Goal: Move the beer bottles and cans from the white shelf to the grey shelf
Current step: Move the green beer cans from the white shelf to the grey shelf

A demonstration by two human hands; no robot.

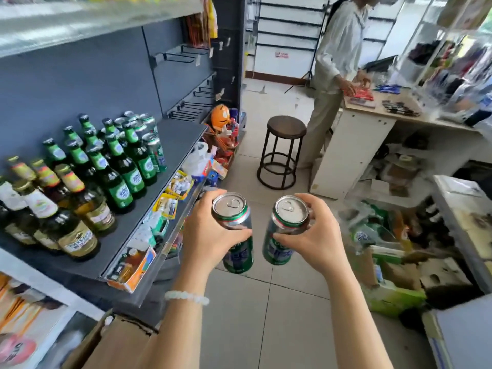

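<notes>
Right now the person stands in the aisle with a beer can in each hand, both cans upright and carried over the tiled floor rather than over any shelf. The left hand (210, 230) wraps its fingers (237, 233) round the middle of the left can (235, 233), thumb at the front, and a white bead bracelet (186, 296) sits on that wrist. The right hand (311, 235) grips the right can (283, 230) higher up, with fingertips hooked over the rim and the thumb across the body. Taking one can per hand looks like a way to halve the trips, and keeping them upright and apart stops them knocking together. Just to the person's left runs the grey shelf (165, 145), where green bottles (119, 166) and a few cans (154, 145) stand packed toward the back wall, with brown bottles (77, 209) nearer the viewer. Bare grey board lies to the right of that cluster, so I judge the two cans are meant for that gap. The white shelf they come from I cannot pick out with certainty. Further on stands a round dark stool (286, 126), and beyond it another person in pale clothes (338, 43) works at a light wooden bench (372, 110).
</notes>
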